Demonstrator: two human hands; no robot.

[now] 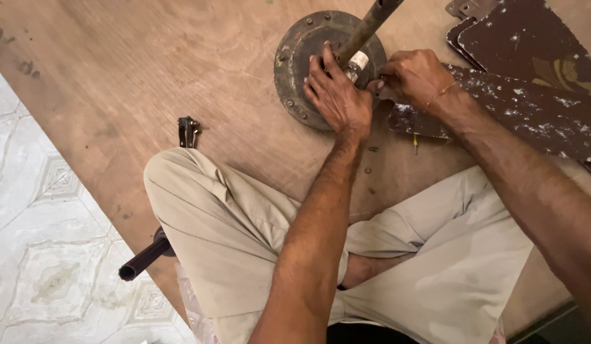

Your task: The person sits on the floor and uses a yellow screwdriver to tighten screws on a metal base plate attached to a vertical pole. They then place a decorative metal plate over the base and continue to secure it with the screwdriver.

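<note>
At the bottom of the frame the person sits cross-legged in beige trousers (232, 236) on a plywood sheet (149, 70), a dark pipe (145, 256) jutting out by the knee at lower left. Higher up, the left hand (337, 95) lies spread over a round, rusty motor housing (295, 60), apparently steadying it, fingers curled loosely round the base of its rod (369, 25). The right hand (413, 76) is pinched shut on something small beside the rod; what it is cannot be made out. Paint-flecked brown blades (531, 108) lie at upper right.
</note>
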